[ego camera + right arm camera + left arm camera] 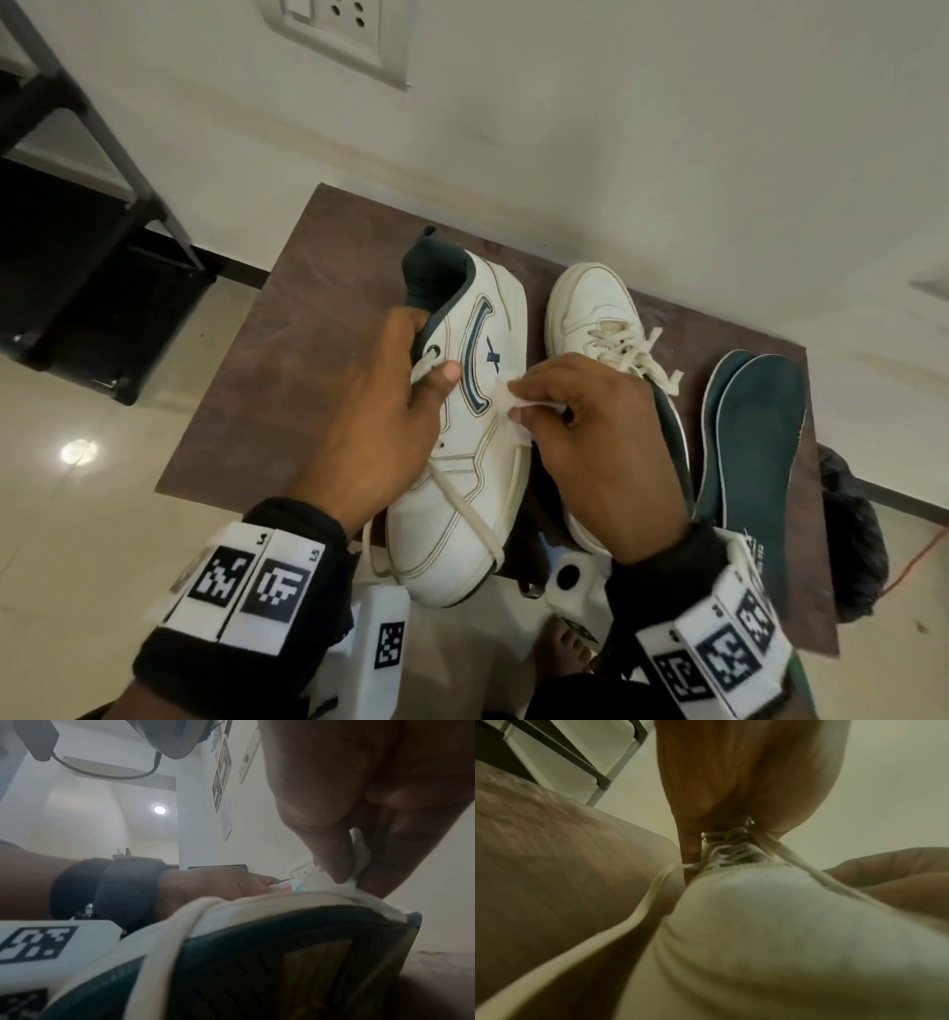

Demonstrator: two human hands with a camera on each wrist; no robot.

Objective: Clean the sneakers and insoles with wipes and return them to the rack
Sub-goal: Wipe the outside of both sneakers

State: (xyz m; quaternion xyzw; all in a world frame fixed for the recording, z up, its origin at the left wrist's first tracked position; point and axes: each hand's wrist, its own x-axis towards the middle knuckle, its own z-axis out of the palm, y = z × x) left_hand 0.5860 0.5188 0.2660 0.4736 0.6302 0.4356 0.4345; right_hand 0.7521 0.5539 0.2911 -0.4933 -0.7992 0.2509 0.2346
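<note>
A white sneaker (464,462) with dark green lining lies tilted on its side over the brown table (287,360). My left hand (380,411) grips it at the laced opening, thumb on its side. My right hand (590,431) pinches a white wipe (513,411) and presses it on the sneaker's side panel. In the right wrist view the wipe (359,882) sits between thumb and fingers at the sole edge of the sneaker (257,953). In the left wrist view the sneaker (770,923) toe fills the frame. The second white sneaker (590,308) stands beside it. Two dark green insoles (755,452) lie to the right.
A black shoe rack (77,231) stands at the left against the wall. A dark bundle (852,534) lies past the table's right edge. The table backs onto the white wall, with a socket plate (339,25) above. A bare foot (560,647) is on the tiled floor below.
</note>
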